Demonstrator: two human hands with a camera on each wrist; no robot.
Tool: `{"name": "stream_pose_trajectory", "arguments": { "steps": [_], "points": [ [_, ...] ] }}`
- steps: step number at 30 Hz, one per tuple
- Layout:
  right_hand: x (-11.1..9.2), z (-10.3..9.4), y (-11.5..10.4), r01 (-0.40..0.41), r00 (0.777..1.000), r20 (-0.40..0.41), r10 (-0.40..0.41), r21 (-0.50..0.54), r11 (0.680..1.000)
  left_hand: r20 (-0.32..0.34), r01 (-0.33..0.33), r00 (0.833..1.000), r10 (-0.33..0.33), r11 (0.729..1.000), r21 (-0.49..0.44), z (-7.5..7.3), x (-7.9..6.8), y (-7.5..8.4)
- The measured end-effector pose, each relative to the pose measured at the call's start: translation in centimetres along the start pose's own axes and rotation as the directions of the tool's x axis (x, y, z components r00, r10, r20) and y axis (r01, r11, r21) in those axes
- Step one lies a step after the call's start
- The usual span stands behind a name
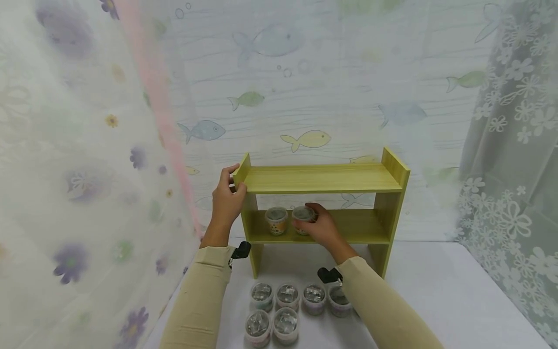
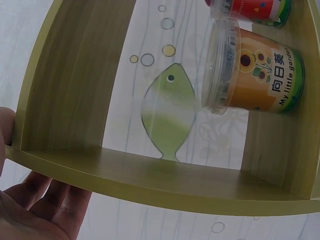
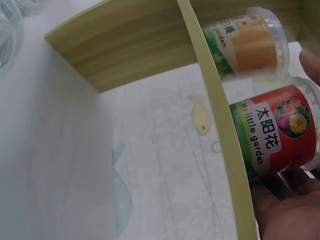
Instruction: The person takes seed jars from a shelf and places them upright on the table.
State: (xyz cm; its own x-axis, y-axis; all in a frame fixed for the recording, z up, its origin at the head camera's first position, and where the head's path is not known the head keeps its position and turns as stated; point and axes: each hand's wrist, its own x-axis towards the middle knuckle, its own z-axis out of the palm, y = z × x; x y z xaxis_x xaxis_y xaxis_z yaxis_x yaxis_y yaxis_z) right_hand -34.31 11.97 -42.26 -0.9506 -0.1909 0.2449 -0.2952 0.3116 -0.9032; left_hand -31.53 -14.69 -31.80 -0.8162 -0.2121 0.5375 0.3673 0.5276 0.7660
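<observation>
My left hand (image 1: 228, 198) grips the upper left side panel of a yellow-green wooden shelf (image 1: 320, 178), thumb in front and fingers (image 2: 54, 202) on the outer side. My right hand (image 1: 324, 228) holds a red plastic cup (image 3: 282, 129) with a clear lid, fingers and thumb around its upper part. That cup stands upright on the middle board, its label showing flowers and "My little garden". Just left of it stands an orange cup (image 2: 260, 70) with a sunflower label, clear of both hands.
On the white table (image 1: 431, 276) in front of the shelf, several similar lidded cups (image 1: 286, 325) stand in two rows, some partly behind the right sleeve. A fish-print curtain (image 1: 348, 72) hangs behind the shelf. Flowered fabric (image 1: 87, 194) hangs at left, lace (image 1: 514, 194) at right.
</observation>
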Motion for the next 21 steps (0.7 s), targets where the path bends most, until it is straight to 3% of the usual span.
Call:
{"name": "stream_pose_trajectory", "arguments": {
  "steps": [9,21],
  "points": [
    [0.36,-0.42,-0.17,0.025,1.000,-0.009,-0.026,-0.100,0.995,0.006,-0.012,1.000,0.012,1.000,-0.004,-0.03,0.06,-0.09],
    [0.10,-0.69,-0.39,0.024,1.000,0.003,-0.024,-0.103,0.994,0.005,0.000,1.000,0.000,1.000,-0.003,0.06,0.14,-0.27]
  ]
}}
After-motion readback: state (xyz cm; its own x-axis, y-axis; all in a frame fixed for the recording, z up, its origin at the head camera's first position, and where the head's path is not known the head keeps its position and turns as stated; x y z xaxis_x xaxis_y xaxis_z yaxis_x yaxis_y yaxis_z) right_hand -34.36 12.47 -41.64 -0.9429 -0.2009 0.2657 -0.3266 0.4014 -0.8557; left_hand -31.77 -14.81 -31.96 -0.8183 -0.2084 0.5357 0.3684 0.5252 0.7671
